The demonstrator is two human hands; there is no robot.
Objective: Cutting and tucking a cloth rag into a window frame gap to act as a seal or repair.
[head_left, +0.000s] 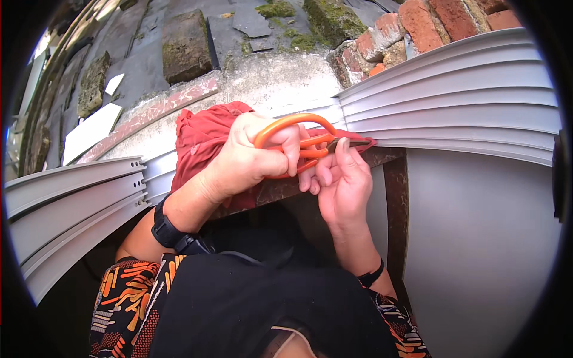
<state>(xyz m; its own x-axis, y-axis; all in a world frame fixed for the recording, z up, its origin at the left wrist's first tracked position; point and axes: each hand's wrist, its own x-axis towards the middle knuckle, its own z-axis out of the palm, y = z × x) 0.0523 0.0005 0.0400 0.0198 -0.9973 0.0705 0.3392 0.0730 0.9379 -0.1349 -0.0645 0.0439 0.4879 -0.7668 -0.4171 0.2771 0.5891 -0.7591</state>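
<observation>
Orange-handled scissors [298,117] are held up in front of me, their dark blades [353,143] toward the right. My left hand [248,152] is closed around the handles, with fingers through the loops. At the blades, my right hand [346,188] is closed in a pinch, its thumb lying over the metal near the pivot. Red cloth [203,134] is bunched on the sill behind my left hand. More red cloth shows around the blade tips; its link to the bunch is hidden behind my hands.
White sliding-window tracks [447,98] run along both sides of the sill. Outside lie dark roof slates, mossy bricks [188,48], a white flat piece [92,131] and a red brick wall [421,27]. A grey panel [477,232] stands at the lower right.
</observation>
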